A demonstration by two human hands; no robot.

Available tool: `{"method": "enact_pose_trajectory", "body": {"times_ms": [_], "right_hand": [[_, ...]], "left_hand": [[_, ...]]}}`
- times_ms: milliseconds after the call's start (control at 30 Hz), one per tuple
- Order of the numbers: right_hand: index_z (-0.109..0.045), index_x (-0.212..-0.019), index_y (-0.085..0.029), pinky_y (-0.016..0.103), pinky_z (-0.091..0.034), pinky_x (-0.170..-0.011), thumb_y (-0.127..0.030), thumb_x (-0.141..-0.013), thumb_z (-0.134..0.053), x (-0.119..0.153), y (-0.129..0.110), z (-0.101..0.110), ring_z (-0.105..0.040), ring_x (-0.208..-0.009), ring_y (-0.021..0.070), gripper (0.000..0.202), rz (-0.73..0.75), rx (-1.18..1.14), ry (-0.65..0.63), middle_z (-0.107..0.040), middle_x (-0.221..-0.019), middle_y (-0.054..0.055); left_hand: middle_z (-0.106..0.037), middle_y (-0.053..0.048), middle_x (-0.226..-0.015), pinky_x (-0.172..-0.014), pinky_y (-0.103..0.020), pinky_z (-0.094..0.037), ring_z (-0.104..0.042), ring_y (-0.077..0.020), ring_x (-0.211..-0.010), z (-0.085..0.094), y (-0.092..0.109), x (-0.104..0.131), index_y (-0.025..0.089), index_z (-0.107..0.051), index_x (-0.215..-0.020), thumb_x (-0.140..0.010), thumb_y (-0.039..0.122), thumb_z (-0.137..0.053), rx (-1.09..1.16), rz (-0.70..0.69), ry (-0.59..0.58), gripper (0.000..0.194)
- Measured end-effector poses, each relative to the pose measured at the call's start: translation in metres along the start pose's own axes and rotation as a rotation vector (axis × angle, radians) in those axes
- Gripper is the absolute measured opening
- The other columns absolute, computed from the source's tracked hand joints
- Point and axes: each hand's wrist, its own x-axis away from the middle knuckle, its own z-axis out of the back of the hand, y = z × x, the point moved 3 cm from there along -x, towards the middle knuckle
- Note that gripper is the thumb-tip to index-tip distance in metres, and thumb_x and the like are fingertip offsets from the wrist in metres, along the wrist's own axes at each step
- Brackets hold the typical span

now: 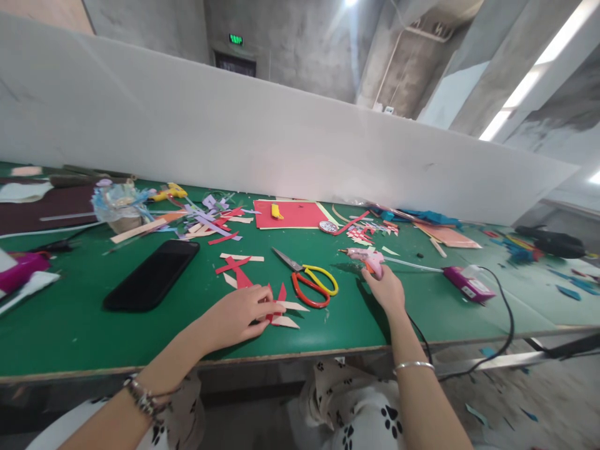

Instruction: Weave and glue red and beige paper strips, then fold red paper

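My right hand (pixel 387 289) is wrapped round the handle of a pink hot glue gun (pixel 363 254), whose nozzle points left above the green table. A white glue stick (pixel 415 265) sticks out of its back. My left hand (pixel 247 312) is closed, its fingertips on woven red and cream paper strips (pixel 282 306) near the table's front edge. Its fingers partly cover the strips. Just behind it lies another group of crossed red and cream strips (pixel 238 270). Between my hands rest scissors (pixel 307 278) with one red and one yellow handle loop, blades slightly apart.
A black phone (pixel 152 275) lies left on the green table (pixel 94 350). Behind are red paper (pixel 295 215), a yellow cutter (pixel 276 212), paper scraps (pixel 210 219) and a yellow glue gun (pixel 169 191). A purple box (pixel 469 284) with a black cable stands right. A white panel (pixel 281 144) closes the back.
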Motion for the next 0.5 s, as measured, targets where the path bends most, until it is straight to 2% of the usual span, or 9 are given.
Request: {"method": "enact_pose_trajectory", "body": {"times_ms": [133,300,500], "right_hand": [[-0.054,-0.083,-0.02,0.024,-0.032,-0.052,-0.053,-0.075,-0.043,-0.0008,0.0,-0.0006,-0.056,-0.067,0.0185,0.036,-0.001,0.007,-0.005,-0.06,-0.073,0.004],[-0.055,-0.085,-0.021,0.024,-0.033,-0.052,-0.053,-0.075,-0.044,-0.0016,0.0006,-0.0017,-0.056,-0.067,0.0184,0.035,0.003,0.01,-0.01,-0.06,-0.072,0.003],[-0.054,-0.086,-0.021,0.024,-0.033,-0.054,-0.053,-0.075,-0.044,-0.0016,-0.0002,-0.0016,-0.056,-0.067,0.0176,0.036,-0.008,0.02,-0.017,-0.06,-0.073,0.003]], "left_hand": [[-0.054,-0.004,-0.095,-0.069,-0.024,-0.039,-0.052,-0.0167,-0.082,0.0009,-0.002,0.001,0.028,-0.049,-0.119,-0.083,0.021,-0.042,0.014,0.019,0.035,0.037],[-0.055,-0.004,-0.092,-0.067,-0.023,-0.038,-0.053,-0.0157,-0.08,0.0009,-0.0003,0.0003,0.026,-0.061,-0.1,-0.086,0.023,-0.041,0.037,0.006,0.02,0.025],[-0.057,-0.003,-0.093,-0.069,-0.024,-0.039,-0.053,-0.0158,-0.08,0.0024,-0.0003,0.0003,0.027,-0.06,-0.101,-0.084,0.021,-0.042,0.028,0.017,0.001,0.026]]}}
